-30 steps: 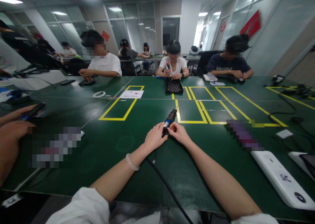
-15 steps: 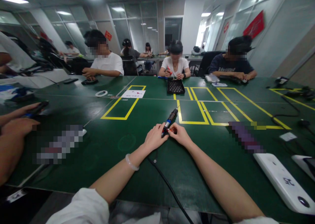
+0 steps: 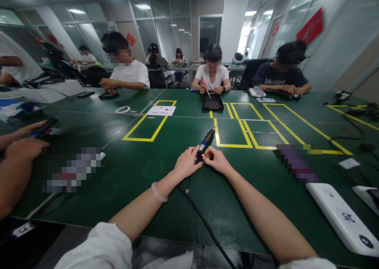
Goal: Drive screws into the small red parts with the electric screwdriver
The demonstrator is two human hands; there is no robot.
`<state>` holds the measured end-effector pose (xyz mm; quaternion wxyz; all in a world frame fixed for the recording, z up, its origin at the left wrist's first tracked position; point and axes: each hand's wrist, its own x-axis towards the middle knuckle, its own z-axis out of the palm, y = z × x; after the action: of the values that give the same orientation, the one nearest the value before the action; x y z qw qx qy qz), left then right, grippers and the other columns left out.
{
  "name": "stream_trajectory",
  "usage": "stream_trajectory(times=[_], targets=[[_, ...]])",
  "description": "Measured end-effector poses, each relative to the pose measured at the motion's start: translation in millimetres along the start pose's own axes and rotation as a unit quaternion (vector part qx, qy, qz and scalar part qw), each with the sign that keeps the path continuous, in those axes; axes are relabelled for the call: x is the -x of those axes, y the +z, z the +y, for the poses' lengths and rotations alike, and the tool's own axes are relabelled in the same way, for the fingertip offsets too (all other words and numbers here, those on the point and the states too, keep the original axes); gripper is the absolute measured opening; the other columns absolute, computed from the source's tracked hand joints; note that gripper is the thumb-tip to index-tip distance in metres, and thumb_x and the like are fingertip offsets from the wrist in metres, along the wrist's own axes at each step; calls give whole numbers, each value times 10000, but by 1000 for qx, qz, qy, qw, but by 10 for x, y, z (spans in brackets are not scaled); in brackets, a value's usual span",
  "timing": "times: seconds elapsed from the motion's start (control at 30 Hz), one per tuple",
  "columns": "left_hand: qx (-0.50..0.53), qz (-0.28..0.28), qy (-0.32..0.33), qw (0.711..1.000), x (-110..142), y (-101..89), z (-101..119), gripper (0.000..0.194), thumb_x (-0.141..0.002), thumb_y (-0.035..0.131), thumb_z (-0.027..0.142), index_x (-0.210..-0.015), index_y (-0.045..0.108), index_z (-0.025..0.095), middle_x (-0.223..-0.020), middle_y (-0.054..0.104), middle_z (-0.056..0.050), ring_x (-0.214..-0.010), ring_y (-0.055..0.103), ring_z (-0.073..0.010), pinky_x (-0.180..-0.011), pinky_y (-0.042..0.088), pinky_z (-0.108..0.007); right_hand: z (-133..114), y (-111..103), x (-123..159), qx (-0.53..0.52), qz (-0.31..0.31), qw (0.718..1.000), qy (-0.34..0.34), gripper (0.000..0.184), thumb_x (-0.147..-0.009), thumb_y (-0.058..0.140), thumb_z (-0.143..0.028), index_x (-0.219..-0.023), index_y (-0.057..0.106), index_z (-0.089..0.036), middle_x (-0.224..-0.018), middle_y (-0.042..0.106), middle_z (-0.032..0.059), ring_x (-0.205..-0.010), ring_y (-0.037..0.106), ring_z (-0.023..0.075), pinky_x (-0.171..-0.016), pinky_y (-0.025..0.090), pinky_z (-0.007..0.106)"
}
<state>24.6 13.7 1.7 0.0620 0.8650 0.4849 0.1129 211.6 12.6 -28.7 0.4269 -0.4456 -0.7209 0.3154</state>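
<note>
An electric screwdriver (image 3: 209, 137), black with a blue band and a thin bit at its far end, lies in front of me on the green table. My left hand (image 3: 186, 162) is closed around its rear part, palm down. From the other side, my right hand (image 3: 218, 160) touches the tool's near end, its fingers pinched together. Something small and orange-red shows between those fingertips, too small to name. A black cord (image 3: 204, 225) runs from beneath my left wrist toward the table's front edge.
Yellow tape rectangles (image 3: 233, 145) mark the table. Right of me is a white power bank-like device (image 3: 340, 217). Across the table a co-worker holds a red screwdriver (image 3: 205, 84) over a black tray (image 3: 203, 108). Another person's hands (image 3: 26, 148) are at far left.
My hands and the electric screwdriver have hardly moved. The view has shifted slightly. The co-worker opposite has lowered the red screwdriver's tip toward the black tray.
</note>
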Motion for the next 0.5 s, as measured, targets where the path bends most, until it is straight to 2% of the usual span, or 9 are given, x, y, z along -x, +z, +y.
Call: stream_trajectory(times=[0.23, 0.4, 0.5], targets=[[1, 3, -1, 1000, 5, 3, 1, 682, -860, 504, 444, -1463, 273, 223, -1304, 473, -118, -1126, 523, -258, -890, 456, -358, -43, 19, 15, -6, -18, 1000, -6, 141, -807, 595, -308, -834, 526, -188, -663, 545, -32, -596, 509, 116, -601, 422, 236], [0, 1, -2, 1000, 5, 10, -6, 677, -861, 499, 430, -1462, 275, 215, -1313, 467, -120, -1136, 515, -259, -898, 450, -356, -44, 30, 18, 10, -48, 999, -22, 207, -815, 601, -277, -997, 546, -196, -683, 533, -43, -607, 505, 118, -608, 407, 228], [1, 4, -1, 1000, 6, 13, -9, 682, -855, 513, 428, -1459, 277, 216, -1306, 470, -117, -1122, 522, -256, -897, 450, -352, -45, 22, 11, 15, -62, 997, -35, 140, -837, 588, -280, -943, 586, -190, -704, 528, -30, -616, 484, 117, -606, 386, 226]])
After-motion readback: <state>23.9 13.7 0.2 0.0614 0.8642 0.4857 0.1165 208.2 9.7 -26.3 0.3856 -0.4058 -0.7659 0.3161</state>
